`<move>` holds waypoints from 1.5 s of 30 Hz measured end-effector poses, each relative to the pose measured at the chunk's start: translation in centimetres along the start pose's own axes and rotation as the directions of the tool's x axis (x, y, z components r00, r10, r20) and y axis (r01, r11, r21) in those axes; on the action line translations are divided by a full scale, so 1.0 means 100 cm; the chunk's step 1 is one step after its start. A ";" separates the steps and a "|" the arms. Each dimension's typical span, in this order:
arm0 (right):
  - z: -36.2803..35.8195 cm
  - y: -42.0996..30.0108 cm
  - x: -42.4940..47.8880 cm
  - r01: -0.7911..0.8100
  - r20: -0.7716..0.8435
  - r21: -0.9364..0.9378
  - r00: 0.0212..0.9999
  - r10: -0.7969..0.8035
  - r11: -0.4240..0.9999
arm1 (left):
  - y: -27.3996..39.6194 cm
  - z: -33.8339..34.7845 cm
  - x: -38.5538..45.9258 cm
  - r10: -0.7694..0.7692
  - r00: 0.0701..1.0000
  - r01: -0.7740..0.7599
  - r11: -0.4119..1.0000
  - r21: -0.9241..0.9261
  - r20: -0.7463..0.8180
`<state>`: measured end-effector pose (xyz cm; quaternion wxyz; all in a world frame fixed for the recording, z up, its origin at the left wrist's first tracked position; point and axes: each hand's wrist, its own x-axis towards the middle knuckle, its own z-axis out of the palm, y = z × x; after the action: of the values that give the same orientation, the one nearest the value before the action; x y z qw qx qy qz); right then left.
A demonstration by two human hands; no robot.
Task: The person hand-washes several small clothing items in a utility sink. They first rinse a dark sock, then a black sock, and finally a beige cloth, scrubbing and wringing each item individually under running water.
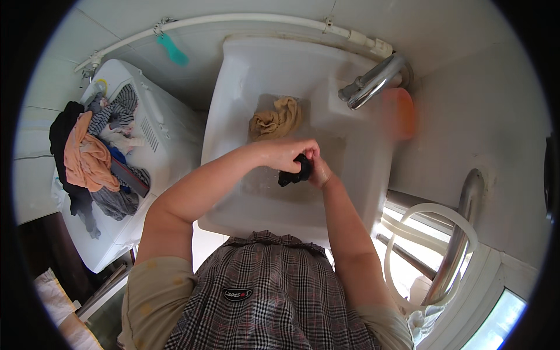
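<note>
Over a white laundry sink [262,210], a bunched piece of wet black cloth [300,171] is squeezed between my two hands. My left hand [291,154] comes across from the left, bent over the top of the cloth. From the right, my right hand [320,170] closes on the cloth's other side, its fingers partly hidden behind the cloth and my left hand. A crumpled tan cloth [278,120] lies in water in the sink basin, beyond my hands. The exact kind of the black garment cannot be told.
A chrome faucet [376,83] reaches over the sink's back right, beside an orange container [400,113]. Left stands a white washing machine [170,118] heaped with clothes [89,159]. A white pipe [245,17] runs along the wall; a pale hose [431,205] loops over a metal rail at right.
</note>
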<state>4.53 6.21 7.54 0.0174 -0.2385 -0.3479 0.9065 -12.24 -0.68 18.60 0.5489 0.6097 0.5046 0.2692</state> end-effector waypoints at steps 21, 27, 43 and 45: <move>0.097 -0.061 -0.051 -0.139 -0.008 0.350 0.988 0.151 0.926 | 0.036 0.047 -0.046 0.558 0.818 -0.285 0.604 0.744 -0.140; 0.108 -0.060 -0.061 -0.087 0.030 0.388 0.996 0.082 0.917 | 0.026 0.017 -0.077 -0.010 0.684 -0.430 0.802 -0.415 -0.729; 0.172 -0.073 -0.058 -0.228 -0.006 0.026 0.974 0.228 0.973 | 0.082 -0.018 -0.040 -0.088 0.957 -0.060 0.872 -0.485 -0.277; 0.176 -0.069 -0.051 -0.144 -0.179 -0.157 0.977 0.115 0.977 | 0.083 -0.012 -0.027 -0.149 0.908 0.040 0.961 -0.273 -0.392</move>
<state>0.29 -0.57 25.40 -0.0328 -0.3374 -0.4044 0.8494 -11.57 -1.76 27.31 0.5184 0.4376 0.5979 0.4269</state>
